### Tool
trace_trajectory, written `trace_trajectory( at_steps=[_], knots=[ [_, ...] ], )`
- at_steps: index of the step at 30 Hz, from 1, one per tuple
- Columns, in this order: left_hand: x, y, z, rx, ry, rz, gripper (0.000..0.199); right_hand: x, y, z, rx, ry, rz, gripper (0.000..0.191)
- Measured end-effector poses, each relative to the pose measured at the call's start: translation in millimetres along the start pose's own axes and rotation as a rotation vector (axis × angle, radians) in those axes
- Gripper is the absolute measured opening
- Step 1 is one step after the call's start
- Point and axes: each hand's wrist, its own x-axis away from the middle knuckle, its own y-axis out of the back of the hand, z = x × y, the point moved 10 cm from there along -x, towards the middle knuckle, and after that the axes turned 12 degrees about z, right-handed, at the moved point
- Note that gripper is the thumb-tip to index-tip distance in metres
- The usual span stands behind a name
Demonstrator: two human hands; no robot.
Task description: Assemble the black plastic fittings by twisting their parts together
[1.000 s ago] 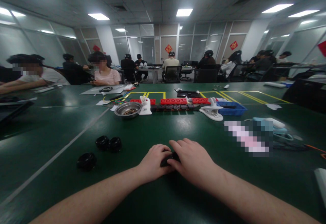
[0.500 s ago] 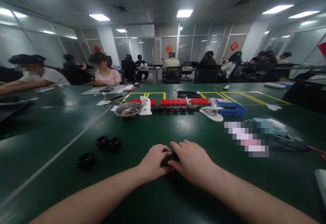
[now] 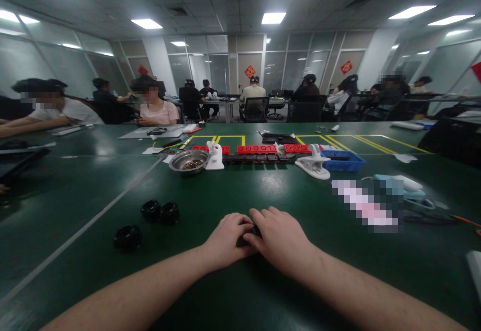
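Between my two hands, low in the middle of the head view, is a small black object (image 3: 244,239), mostly hidden by the fingers. My left hand (image 3: 227,238) is wrapped round its left side. From the right, my right hand (image 3: 280,238) grips it, with fingertips close to those of my left hand. On the green table (image 3: 188,281), left of my hands, lie two black ring-like parts side by side, one (image 3: 151,210) touching the other (image 3: 170,213). A third black part (image 3: 128,237) lies nearer and farther left.
Beyond my hands stand a metal bowl (image 3: 189,162) with small pieces, red blocks (image 3: 256,149) in a row, white stands (image 3: 215,156) and a blue tray (image 3: 343,163). Cables and a light blue item (image 3: 389,183) lie right. A person (image 3: 157,110) sits across at left.
My right hand has shifted very slightly left over the black object. My left hand looks the same. At the far left edge, part of another person's hand now shows.
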Motion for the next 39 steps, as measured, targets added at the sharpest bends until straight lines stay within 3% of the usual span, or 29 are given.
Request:
trace_trajectory(
  at_steps=[4, 10, 14, 19, 27, 33, 39],
  knots=[
    [0.6, 1.4, -0.3, 0.014, 0.006, -0.005, 0.03, -4.3, -10.4, -0.3, 0.031, 0.004, 0.048, 0.014],
    [-0.1, -2.5, 3.1, -0.015, 0.014, -0.014, 0.03, 2.9, -7.3, 9.3, -0.035, 0.132, 0.02, 0.032],
    [-0.9, -4.7, 4.7, -0.022, 0.001, -0.012, 0.029, 4.0, 0.4, 5.7, -0.053, 0.07, -0.03, 0.029],
    [0.4, -1.2, 1.3, -0.003, -0.014, -0.011, 0.032, -2.2, -10.2, 0.0, 0.027, 0.003, 0.055, 0.015],
    [0.1, -0.6, 1.6, -0.004, 0.012, -0.022, 0.031, 0.4, -16.8, 5.4, -0.032, 0.081, 0.097, 0.033],
    [2.1, 4.2, 5.2, 0.043, 0.067, -0.076, 0.041, 1.3, -17.4, 11.5, -0.091, 0.12, 0.114, 0.032],
    [0.1, 1.7, -0.7, -0.005, 0.011, -0.039, 0.03, -2.1, -11.2, 3.3, -0.059, 0.032, 0.065, 0.03]
  ],
)
